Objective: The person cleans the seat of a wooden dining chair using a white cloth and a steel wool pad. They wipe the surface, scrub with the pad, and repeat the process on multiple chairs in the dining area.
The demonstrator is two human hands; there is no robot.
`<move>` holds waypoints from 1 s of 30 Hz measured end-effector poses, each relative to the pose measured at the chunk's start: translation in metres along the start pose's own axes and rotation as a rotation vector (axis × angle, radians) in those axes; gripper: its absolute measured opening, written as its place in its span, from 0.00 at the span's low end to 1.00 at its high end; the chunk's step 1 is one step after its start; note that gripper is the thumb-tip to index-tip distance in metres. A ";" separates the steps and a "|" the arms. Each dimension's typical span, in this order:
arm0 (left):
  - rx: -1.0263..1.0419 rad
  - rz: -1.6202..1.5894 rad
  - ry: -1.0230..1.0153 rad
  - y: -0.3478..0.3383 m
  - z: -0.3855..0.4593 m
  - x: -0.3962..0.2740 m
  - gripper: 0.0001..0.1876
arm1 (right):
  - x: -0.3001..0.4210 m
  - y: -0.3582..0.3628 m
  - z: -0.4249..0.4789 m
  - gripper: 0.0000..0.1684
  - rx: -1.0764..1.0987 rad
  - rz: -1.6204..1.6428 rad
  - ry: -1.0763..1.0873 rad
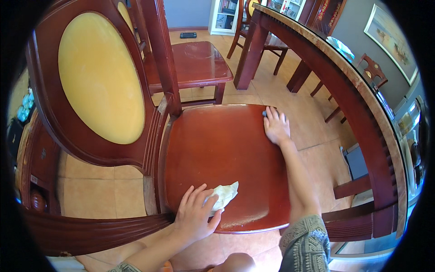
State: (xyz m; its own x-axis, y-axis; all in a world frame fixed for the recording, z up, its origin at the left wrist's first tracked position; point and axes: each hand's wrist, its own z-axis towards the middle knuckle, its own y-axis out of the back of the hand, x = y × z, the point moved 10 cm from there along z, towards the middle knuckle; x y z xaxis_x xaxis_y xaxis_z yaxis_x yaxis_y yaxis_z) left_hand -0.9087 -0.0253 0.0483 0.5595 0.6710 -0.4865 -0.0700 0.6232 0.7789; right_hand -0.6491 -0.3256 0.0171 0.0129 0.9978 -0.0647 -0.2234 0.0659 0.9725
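In the head view a wooden chair with a glossy red-brown seat (224, 149) stands before me, its back with a yellow oval panel (102, 78) at the left. Over the near left part of the seat, my left hand (195, 212) lies on the edge of a crumpled white cloth or tissue (224, 196), fingers spread; whether it grips it is unclear. My right hand (277, 125) rests at the seat's far right corner, fingers bent over a small dark blue-grey thing (264, 113), mostly hidden under the fingers.
A table with a stone-like rim (367, 80) and thick wooden legs curves along the right. Another wooden chair (200, 63) stands just beyond the seat. Further chairs, a white bookcase (214, 25) and a flat black device (188, 35) on the tiled floor are farther back.
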 end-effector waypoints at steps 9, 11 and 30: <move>0.045 0.012 0.011 -0.004 0.000 -0.001 0.21 | 0.053 0.069 -0.222 0.38 0.098 0.053 0.166; 0.046 0.021 0.006 -0.003 0.001 -0.001 0.21 | 0.039 0.050 -0.169 0.37 0.002 -0.008 0.172; 0.020 0.031 -0.015 0.001 -0.001 0.001 0.22 | 0.071 0.007 0.050 0.30 0.105 0.129 -0.108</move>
State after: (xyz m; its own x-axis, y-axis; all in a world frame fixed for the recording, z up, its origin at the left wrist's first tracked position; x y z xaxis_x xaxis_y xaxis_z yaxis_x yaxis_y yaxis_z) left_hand -0.9089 -0.0242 0.0485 0.5698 0.6835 -0.4562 -0.0709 0.5940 0.8014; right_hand -0.6009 -0.2542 0.0306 0.0962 0.9921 0.0805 -0.1268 -0.0680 0.9896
